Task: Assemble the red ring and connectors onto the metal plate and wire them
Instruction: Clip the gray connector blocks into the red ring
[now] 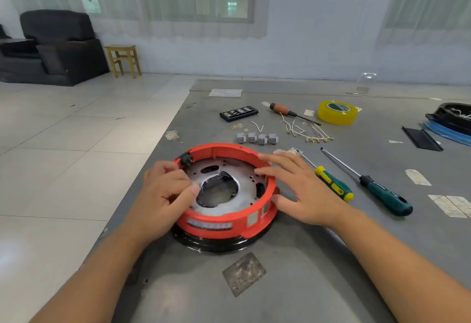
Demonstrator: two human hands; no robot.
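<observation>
the red ring [224, 223] sits on the metal plate [244, 185], near on the surface [305, 259]. it looks light and stiff, so hold its rim. left hand [163, 192] pinches the left rim; right hand [298, 187] rests flat on the right rim, grip wide.

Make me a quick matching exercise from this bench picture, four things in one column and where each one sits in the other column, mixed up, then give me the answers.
Things:
1. red ring
2. yellow tape roll
3. grey connectors
4. black bit case

Places:
A. far right of the wooden-handled screwdriver
B. in a row just beyond the ring
C. between both hands, around the metal plate
D. left of the wooden-handled screwdriver

Pairs: 1-C, 2-A, 3-B, 4-D
</observation>
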